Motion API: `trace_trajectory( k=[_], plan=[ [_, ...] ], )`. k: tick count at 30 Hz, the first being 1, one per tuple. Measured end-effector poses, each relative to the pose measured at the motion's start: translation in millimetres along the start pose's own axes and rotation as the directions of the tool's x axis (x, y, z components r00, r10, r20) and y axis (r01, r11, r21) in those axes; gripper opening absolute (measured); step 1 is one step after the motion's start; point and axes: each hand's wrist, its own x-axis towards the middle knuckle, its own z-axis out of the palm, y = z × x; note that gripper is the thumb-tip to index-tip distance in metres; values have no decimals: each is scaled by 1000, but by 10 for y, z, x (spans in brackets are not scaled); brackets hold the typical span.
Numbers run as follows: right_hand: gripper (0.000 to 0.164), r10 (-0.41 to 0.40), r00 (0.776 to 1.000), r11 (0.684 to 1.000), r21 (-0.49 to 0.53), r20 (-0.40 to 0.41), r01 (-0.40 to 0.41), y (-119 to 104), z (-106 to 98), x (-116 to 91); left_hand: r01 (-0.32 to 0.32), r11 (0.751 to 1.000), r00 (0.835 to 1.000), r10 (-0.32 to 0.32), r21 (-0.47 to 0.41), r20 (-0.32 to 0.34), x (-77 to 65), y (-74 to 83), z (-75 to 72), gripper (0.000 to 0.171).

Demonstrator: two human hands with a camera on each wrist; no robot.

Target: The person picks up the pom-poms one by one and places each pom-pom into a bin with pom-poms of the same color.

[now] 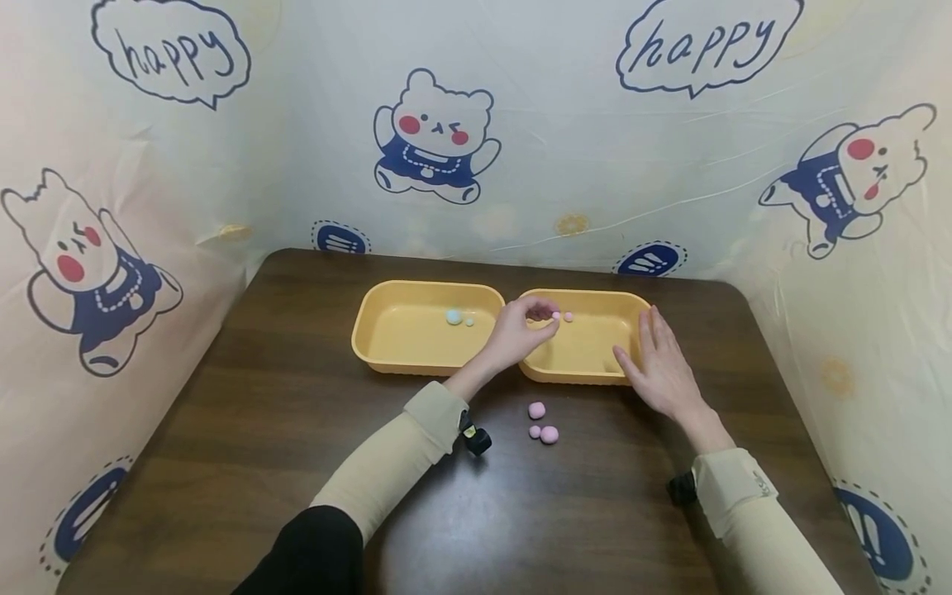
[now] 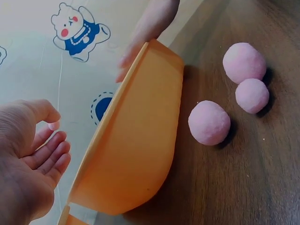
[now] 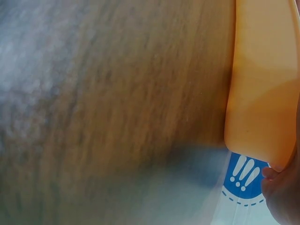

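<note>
In the head view my left hand point(image 1: 524, 326) hangs over the right yellow tray point(image 1: 580, 376) and pinches a small pink ball point(image 1: 555, 316) between thumb and fingertips. The left wrist view shows this small pink ball point(image 2: 54, 125) at the fingertips, the other fingers loosely bent. Another small pink ball point(image 1: 568, 316) appears just beside it, within the tray's outline. My right hand point(image 1: 662, 368) rests against the right end of that tray, fingers straight and thumb spread over the near rim. In the right wrist view only part of the hand point(image 3: 283, 194) shows beside the tray wall point(image 3: 262, 93).
To the left stands another yellow tray point(image 1: 405, 368), holding a light blue ball point(image 1: 454, 316) and a smaller one point(image 1: 469, 322). In front of the right tray, a pink ball point(image 1: 536, 410) lies near two touching pink balls point(image 1: 549, 435) on the brown table point(image 1: 297, 463).
</note>
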Motion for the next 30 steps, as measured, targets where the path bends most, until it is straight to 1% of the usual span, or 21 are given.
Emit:
trace_trajectory(
  k=[7,12,18,25,30],
  plan=[
    [93,-14,999,1000,5,-28,14,7,0,-11,26,999,1000,-27,-22,-15,93,-6,45,19],
    [92,-22,999,1000,11,-42,23,9,7,-9,46,999,999,-46,0,-23,144,-23,47,20],
    [92,-17,999,1000,15,-38,17,7,9,-11,81,997,996,-81,-4,-38,184,-47,53,20],
    [93,-4,1000,1000,26,-11,4,-4,3,-18,93,996,994,-94,-9,-53,222,-82,61,20],
    [93,-5,1000,1000,21,-20,5,-4,3,-7,109,994,993,-109,-13,-52,253,-85,73,20]
  ],
)
